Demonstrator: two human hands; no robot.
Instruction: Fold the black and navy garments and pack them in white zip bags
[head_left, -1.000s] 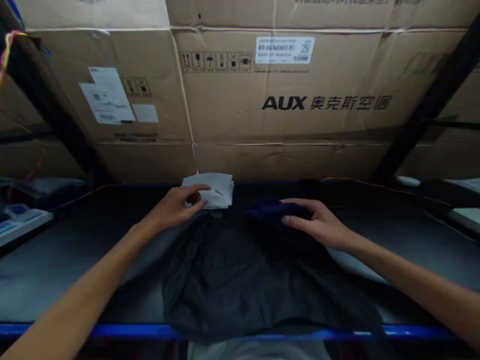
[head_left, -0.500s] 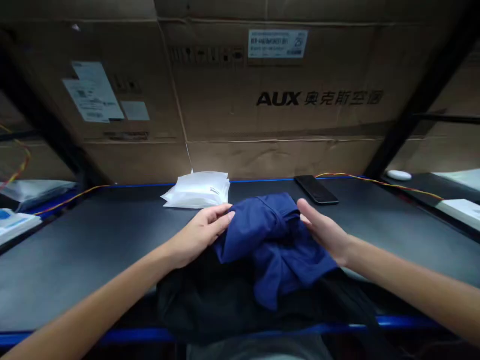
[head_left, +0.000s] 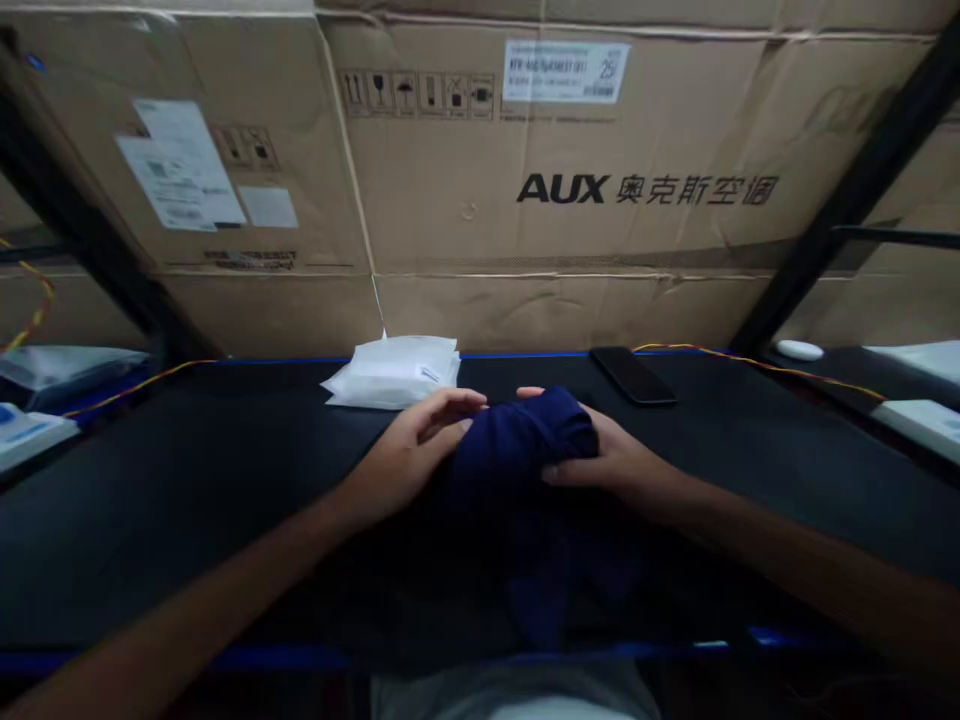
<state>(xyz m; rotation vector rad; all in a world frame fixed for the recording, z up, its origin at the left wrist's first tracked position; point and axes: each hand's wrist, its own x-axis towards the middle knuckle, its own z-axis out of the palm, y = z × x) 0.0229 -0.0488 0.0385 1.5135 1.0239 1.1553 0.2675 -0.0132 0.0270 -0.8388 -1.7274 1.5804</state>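
Observation:
A navy blue cloth garment (head_left: 525, 450), gathered into a rounded bundle, lies at the middle of the view, and its lower part fades into shadow. My right hand (head_left: 600, 455) wraps it, thumb over the top and fingers across the front. My left hand (head_left: 416, 450) presses against its left side, fingertips curving over the upper edge. Beneath it spreads a dark garment or cloth (head_left: 375, 590), barely visible in the dim light. A stack of white plastic-wrapped packets (head_left: 394, 375) sits just beyond my left fingertips.
A black phone (head_left: 632, 375) lies face up on the dark table (head_left: 187, 480), beyond my right hand. An orange-yellow wire (head_left: 757, 362) runs along the back, against large AUX cardboard boxes (head_left: 562, 210). A blue rail (head_left: 300, 657) edges the near side; a white mouse (head_left: 799, 350) sits far right.
The navy garment has drawn together into a tighter bundle between my hands. My right hand has closed around it. The view has tilted slightly, and the picture is darker.

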